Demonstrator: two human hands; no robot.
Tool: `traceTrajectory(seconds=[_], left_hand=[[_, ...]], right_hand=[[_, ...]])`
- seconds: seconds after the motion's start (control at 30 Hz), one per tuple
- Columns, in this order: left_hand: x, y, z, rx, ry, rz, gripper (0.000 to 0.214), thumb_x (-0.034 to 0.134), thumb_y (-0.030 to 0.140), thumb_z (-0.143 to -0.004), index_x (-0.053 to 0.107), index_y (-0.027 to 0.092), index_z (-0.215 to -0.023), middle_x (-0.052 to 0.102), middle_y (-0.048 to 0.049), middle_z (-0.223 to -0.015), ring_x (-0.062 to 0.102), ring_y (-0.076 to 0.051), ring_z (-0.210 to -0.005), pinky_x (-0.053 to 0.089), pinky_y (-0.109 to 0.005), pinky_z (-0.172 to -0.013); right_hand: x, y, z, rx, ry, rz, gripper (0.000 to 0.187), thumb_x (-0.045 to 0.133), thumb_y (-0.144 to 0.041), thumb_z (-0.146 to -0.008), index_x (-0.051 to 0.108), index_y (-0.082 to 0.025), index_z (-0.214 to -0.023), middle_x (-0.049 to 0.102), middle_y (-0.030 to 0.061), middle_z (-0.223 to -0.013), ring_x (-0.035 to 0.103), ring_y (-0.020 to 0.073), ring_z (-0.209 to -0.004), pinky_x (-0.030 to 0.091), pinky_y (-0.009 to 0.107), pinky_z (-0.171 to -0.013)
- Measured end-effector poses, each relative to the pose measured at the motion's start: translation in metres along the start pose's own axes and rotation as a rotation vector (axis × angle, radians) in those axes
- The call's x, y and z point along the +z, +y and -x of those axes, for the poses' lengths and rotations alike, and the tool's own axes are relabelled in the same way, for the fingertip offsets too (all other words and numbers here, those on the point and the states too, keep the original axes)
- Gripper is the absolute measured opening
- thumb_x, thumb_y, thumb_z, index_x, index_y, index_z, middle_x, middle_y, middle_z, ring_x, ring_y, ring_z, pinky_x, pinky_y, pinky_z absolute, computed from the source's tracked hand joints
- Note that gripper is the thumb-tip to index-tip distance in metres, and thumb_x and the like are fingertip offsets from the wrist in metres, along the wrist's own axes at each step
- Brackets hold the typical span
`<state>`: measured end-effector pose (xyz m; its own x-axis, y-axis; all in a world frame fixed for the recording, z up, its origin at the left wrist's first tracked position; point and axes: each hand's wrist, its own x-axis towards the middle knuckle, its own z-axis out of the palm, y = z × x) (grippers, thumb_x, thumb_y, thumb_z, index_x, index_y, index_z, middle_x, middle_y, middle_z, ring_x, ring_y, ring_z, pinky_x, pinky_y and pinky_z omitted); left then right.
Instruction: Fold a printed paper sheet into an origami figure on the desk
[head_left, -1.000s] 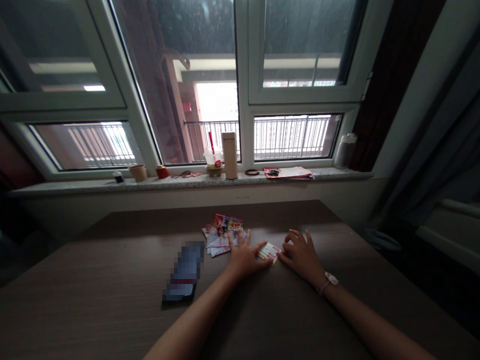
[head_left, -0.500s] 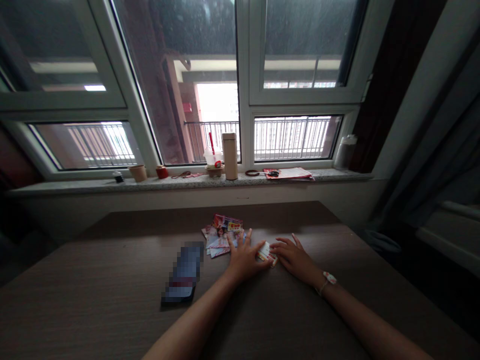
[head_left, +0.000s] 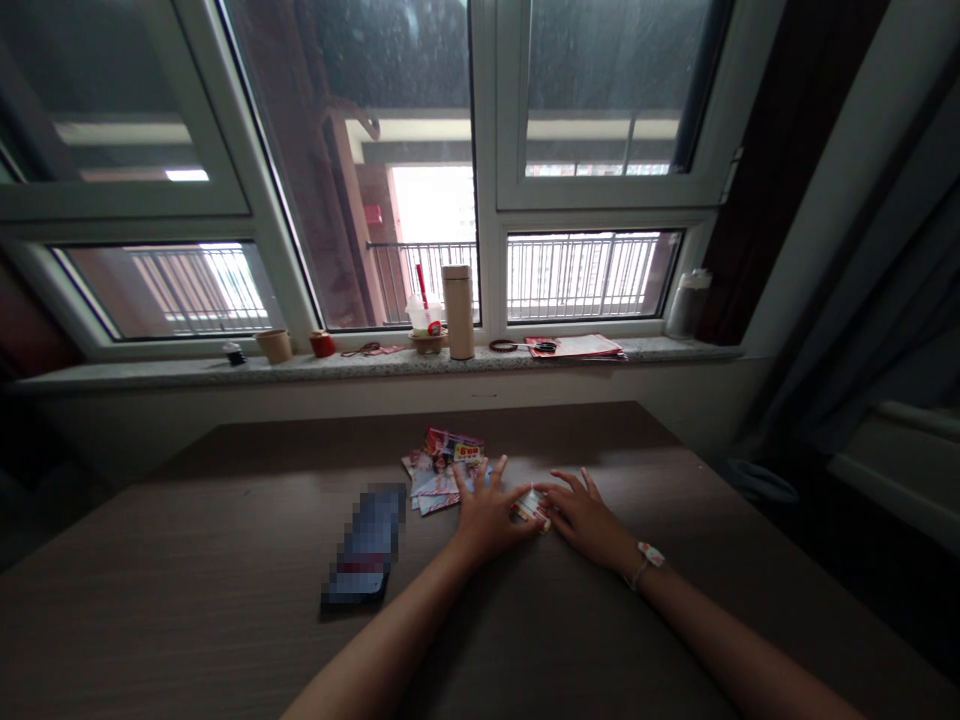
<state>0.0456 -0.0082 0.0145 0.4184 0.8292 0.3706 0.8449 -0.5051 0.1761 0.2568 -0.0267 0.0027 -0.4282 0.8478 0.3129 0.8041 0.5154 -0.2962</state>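
A small piece of printed paper [head_left: 531,508], white with red and yellow, lies on the dark table between my hands. My left hand [head_left: 486,518] is open on the table, fingers spread, with its thumb and forefinger touching the paper's left side and near edge. From the right, my right hand [head_left: 586,515] reaches to the paper's right edge with its fingertips. Its other fingers are apart, and a bracelet circles that wrist. Just beyond my left fingers lies a fanned pile of colourful printed papers [head_left: 442,462]. Fingers hide part of the small paper.
A phone-shaped dark object [head_left: 367,545], pixelated, lies left of my left forearm. On the windowsill [head_left: 360,371] stand a tan bottle [head_left: 458,312], a drink cup with a red straw [head_left: 425,318], a paper cup [head_left: 274,346], scissors [head_left: 541,346] over papers and a clear bottle [head_left: 688,305].
My right hand has shifted slightly left, over the paper's right edge. Less of the paper shows, and its far corner looks raised. My left hand stays nearly still.
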Motion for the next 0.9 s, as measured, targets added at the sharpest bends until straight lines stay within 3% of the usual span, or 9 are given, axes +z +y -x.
traceTrajectory(seconds=[0.2, 0.4, 0.6, 0.9], left_hand=[[0.001, -0.005, -0.001, 0.122, 0.092, -0.064, 0.049, 0.058, 0.071, -0.082, 0.07, 0.042, -0.12, 0.045, -0.0054, -0.155, 0.031, -0.044, -0.143, -0.005, -0.078, -0.11], [-0.002, -0.015, 0.002, 0.241, 0.157, -0.168, 0.044, 0.054, 0.068, -0.087, 0.071, 0.042, -0.118, 0.051, -0.0016, -0.15, 0.035, -0.042, -0.141, -0.009, -0.074, -0.113], [-0.009, -0.021, 0.004, 0.364, 0.15, -0.249, 0.046, 0.054, 0.068, -0.086, 0.072, 0.037, -0.116, 0.056, -0.0012, -0.144, 0.036, -0.043, -0.139, -0.008, -0.074, -0.114], [-0.026, -0.019, 0.003, 0.413, 0.074, -0.32, 0.043, 0.057, 0.067, -0.086, 0.077, 0.035, -0.106, 0.06, -0.0026, -0.138, 0.035, -0.042, -0.141, -0.003, -0.074, -0.116]], right_hand=[[0.001, 0.0, -0.001, 0.009, 0.007, 0.043, 0.029, 0.041, -0.035, -0.1, 0.063, -0.028, -0.118, 0.063, 0.0027, -0.136, 0.04, 0.0263, -0.14, 0.006, 0.066, -0.12], [-0.002, -0.003, 0.0, 0.005, 0.017, 0.073, 0.029, 0.041, -0.033, -0.099, 0.064, -0.028, -0.116, 0.064, 0.0017, -0.135, 0.042, 0.027, -0.138, 0.007, 0.065, -0.121], [-0.004, -0.005, 0.0, 0.02, 0.002, 0.08, 0.026, 0.043, -0.031, -0.098, 0.065, -0.028, -0.111, 0.063, -0.0007, -0.137, 0.041, 0.0284, -0.139, 0.008, 0.066, -0.12], [-0.002, -0.004, 0.001, 0.036, -0.005, 0.086, 0.029, 0.04, -0.033, -0.1, 0.065, -0.029, -0.113, 0.061, -0.0011, -0.14, 0.039, 0.029, -0.139, 0.009, 0.068, -0.119]])
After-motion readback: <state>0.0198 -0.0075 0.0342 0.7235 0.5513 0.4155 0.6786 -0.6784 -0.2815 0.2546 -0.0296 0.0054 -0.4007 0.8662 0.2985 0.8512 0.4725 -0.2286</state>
